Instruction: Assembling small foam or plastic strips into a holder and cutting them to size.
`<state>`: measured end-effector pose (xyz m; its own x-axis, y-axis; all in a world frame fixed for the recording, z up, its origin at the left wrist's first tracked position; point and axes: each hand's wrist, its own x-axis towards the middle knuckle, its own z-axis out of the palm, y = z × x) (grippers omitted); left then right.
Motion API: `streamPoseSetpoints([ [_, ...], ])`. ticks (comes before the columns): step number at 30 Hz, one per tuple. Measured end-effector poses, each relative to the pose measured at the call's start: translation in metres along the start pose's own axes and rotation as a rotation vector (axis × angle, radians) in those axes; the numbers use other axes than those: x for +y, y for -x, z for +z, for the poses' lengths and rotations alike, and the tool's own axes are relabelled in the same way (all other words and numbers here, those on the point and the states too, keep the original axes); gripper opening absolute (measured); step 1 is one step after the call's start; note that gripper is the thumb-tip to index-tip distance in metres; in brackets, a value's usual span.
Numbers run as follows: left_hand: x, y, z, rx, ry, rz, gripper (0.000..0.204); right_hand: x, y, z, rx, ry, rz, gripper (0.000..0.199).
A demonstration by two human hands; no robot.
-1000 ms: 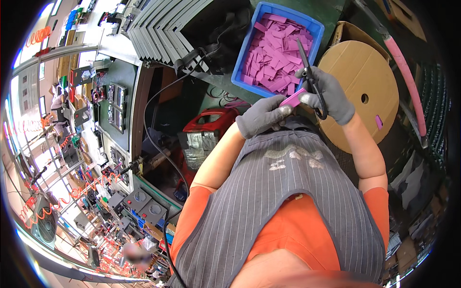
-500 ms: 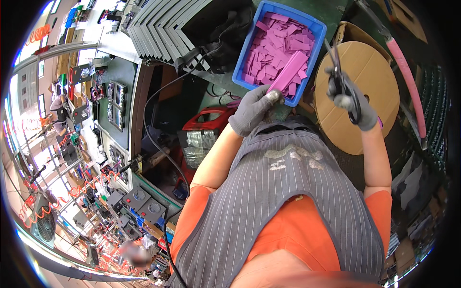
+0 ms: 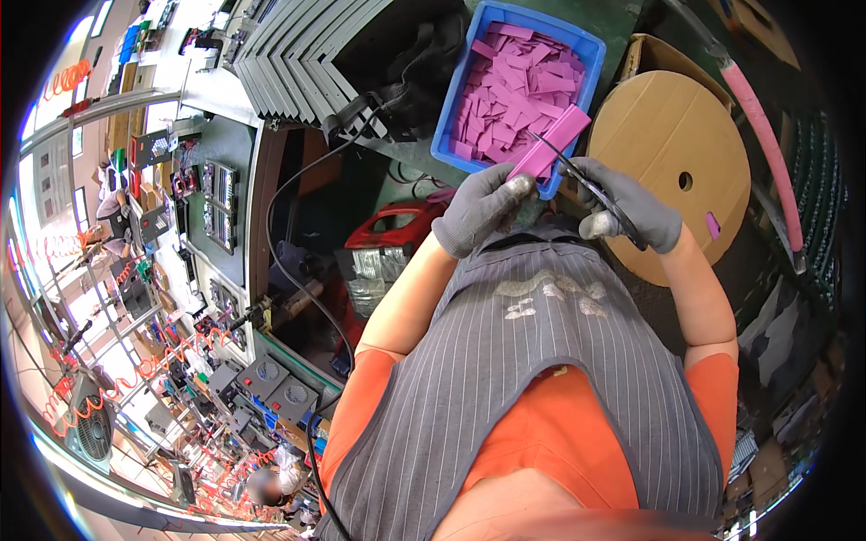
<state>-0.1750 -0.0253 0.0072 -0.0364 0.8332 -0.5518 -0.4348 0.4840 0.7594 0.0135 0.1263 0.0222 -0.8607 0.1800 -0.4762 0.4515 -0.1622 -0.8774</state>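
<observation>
My left hand (image 3: 483, 206), in a grey glove, grips a pink strip (image 3: 561, 137) by its near end. The strip points up and to the right over a blue bin (image 3: 439, 135). Gloved likewise, my right hand (image 3: 629, 206) is closed round the handles of a pair of scissors (image 3: 603, 194). Their blades reach the strip; whether they have bitten into it I cannot tell. Inside the bin lie many short cut pink pieces (image 3: 514, 86).
On the right is a large round cardboard reel (image 3: 663, 135) with a pink scrap (image 3: 713, 225) on it. A red container (image 3: 388, 225) stands left of my lap. Grey angled metal parts (image 3: 289, 63) are stacked at upper left; a black cable (image 3: 275, 194) hangs below them.
My right hand has brought the scissors left and down from above the reel to the pink strip. My left hand has shifted slightly right, and the strip is turned a little.
</observation>
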Motion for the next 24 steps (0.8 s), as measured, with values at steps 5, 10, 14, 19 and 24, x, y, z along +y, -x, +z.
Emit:
streamPoseSetpoints([
  [5,0.002,-0.001,0.001,0.003,-0.029,-0.008,0.028,0.007,-0.005,0.0,0.055,-0.019,-0.057,0.076],
  [10,0.0,-0.013,-0.01,0.006,-0.102,-0.045,0.028,-0.003,-0.011,-0.004,0.065,-0.039,0.157,0.041],
  [14,-0.006,-0.021,-0.017,0.025,-0.126,-0.062,0.028,0.013,-0.013,-0.011,0.084,0.092,0.033,0.022],
  [19,-0.003,-0.01,-0.018,-0.017,-0.153,-0.034,0.032,0.021,-0.015,-0.015,0.278,-0.334,-0.091,0.044],
  [24,-0.007,-0.005,0.001,-0.12,-0.155,-0.075,0.031,0.002,-0.03,0.001,0.211,-0.409,-0.172,0.046],
])
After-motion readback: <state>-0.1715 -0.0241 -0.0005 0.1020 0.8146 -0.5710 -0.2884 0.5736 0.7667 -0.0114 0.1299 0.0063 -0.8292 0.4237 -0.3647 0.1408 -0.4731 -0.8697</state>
